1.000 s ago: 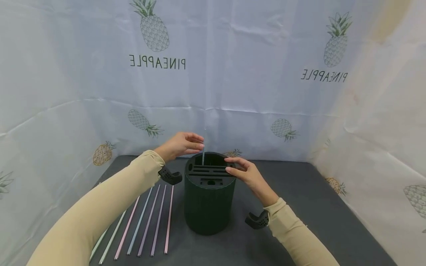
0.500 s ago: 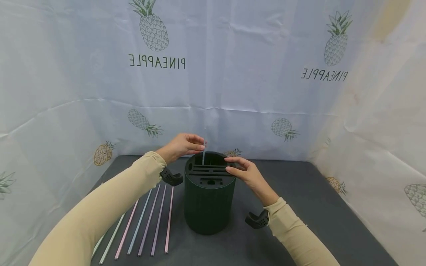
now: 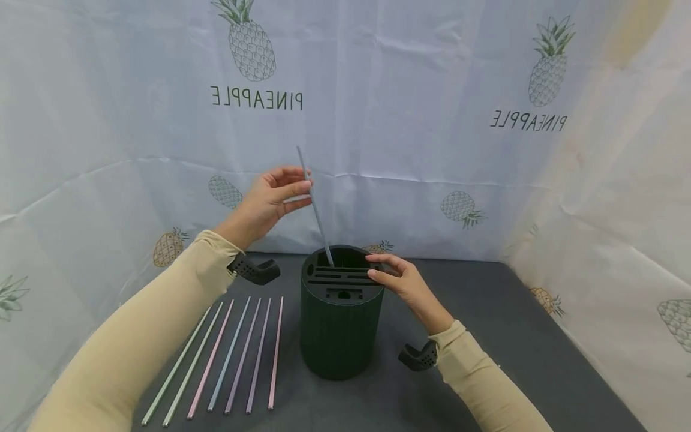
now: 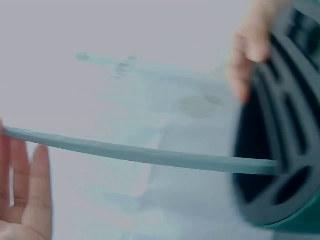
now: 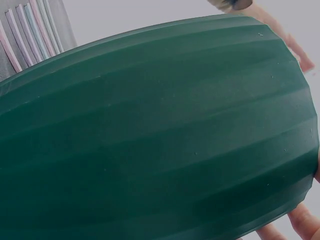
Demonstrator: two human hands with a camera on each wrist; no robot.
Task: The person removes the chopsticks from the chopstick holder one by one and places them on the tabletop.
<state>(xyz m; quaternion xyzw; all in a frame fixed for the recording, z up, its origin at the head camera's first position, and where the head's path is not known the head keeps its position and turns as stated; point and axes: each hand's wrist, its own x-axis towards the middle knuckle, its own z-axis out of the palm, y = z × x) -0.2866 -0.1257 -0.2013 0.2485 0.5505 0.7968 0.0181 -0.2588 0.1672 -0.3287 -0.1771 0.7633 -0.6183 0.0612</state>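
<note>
In the head view, my left hand (image 3: 270,198) pinches a slim blue-grey chopstick (image 3: 317,219) between thumb and fingers. The chopstick leans to the left, its lower end inside the open rear compartment of a dark green round knife block (image 3: 340,336). Seen from the left wrist, the chopstick (image 4: 150,156) runs from the fingers to the slotted black top (image 4: 300,125). My right hand (image 3: 402,282) rests on the block's right rim with thumb and fingertips. In the right wrist view, the ribbed green wall (image 5: 165,130) fills most of the picture, and fingertips (image 5: 305,220) show at its edge.
Several green, pink, blue and purple chopsticks (image 3: 218,360) lie side by side on the dark table (image 3: 459,372), left of the block. A white curtain (image 3: 388,132) printed with pineapples hangs behind and at both sides.
My left hand has risen and moved left, drawing the chopstick up so that much more of it shows above the block, now tilted. The right hand has stayed in place.
</note>
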